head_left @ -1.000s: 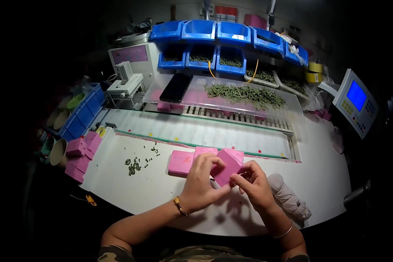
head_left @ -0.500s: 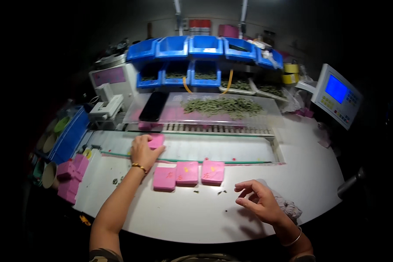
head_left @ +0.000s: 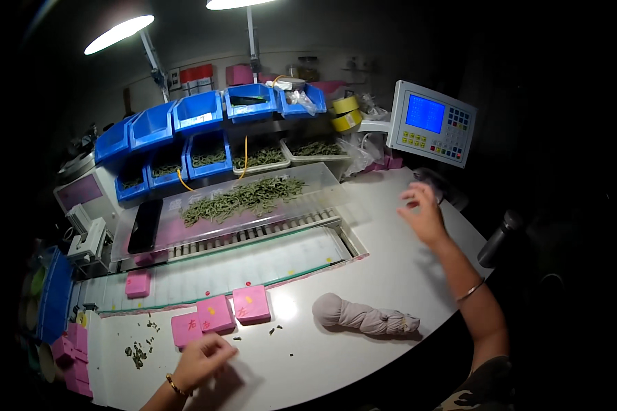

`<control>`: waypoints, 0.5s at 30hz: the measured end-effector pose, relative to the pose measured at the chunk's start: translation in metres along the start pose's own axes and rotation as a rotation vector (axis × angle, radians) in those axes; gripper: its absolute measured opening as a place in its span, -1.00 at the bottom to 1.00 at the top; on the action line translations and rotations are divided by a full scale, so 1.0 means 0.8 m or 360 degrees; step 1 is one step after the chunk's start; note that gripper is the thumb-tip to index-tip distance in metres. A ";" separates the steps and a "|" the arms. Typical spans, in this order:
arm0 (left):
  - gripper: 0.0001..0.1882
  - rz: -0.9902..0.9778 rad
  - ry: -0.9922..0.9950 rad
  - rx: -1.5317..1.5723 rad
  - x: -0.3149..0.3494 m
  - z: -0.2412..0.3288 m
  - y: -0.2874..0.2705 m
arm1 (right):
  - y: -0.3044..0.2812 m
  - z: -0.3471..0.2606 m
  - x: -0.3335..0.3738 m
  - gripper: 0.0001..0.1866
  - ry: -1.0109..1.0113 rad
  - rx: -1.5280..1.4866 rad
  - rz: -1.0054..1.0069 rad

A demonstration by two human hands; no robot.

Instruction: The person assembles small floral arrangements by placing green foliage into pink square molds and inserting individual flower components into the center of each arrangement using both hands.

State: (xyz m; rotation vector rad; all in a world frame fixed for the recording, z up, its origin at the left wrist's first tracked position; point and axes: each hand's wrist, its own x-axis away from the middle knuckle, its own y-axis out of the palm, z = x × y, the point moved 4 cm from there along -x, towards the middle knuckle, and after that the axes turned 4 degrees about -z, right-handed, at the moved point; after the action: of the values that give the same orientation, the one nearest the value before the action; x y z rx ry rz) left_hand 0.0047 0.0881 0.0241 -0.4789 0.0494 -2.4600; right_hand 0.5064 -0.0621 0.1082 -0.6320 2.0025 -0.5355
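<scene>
My left hand [head_left: 202, 359] hovers over the near side of the white table, just in front of a pink block [head_left: 186, 331]. Its fingers curl inward, and what they may hold is hidden. That block stands in a row with a second pink block [head_left: 216, 314] and a third pink block [head_left: 251, 303], all bearing marks on top. Another pink block [head_left: 138, 283] rests on the pale conveyor belt [head_left: 247, 270]. Off to the right, my right hand [head_left: 425, 212] is raised over the table below the control panel, empty, fingers apart and slightly bent.
A clear tray [head_left: 329, 181] carries green leafy bits and a black phone [head_left: 145, 226]. Blue bins [head_left: 199, 113] line the back. A grey cloth bundle [head_left: 370, 316] lies in front. At right are a control panel [head_left: 432, 123] and dark bottle [head_left: 499, 238]. Crumbs [head_left: 138, 353] lie at left.
The view has swung right. My left hand has let go of the pink block on the belt and drawn back toward me. My right hand has moved farther out, away from the grey bundle.
</scene>
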 end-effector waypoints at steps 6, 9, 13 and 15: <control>-0.79 -0.0547 -0.0443 -0.0166 0.013 -0.048 0.029 | -0.036 0.078 -0.076 -0.63 0.0298 0.0284 0.0102; -0.79 -0.0503 -0.0460 -0.0043 0.010 -0.047 0.023 | -0.054 0.086 -0.101 -0.63 0.0388 0.0357 0.0109; -0.80 -0.0451 -0.0454 0.0052 0.011 -0.048 0.029 | -0.061 0.096 -0.118 -0.62 0.0411 0.0543 0.0104; -0.79 -0.0391 -0.0428 0.0060 0.014 -0.044 0.031 | -0.052 0.094 -0.122 -0.62 0.0315 0.0492 0.0118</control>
State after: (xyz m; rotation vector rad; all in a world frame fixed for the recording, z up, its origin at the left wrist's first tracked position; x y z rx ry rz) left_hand -0.0016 0.0585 -0.0087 -0.8376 -0.1756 -2.6038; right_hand 0.6234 -0.0415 0.1616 -0.3241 2.0592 -0.8693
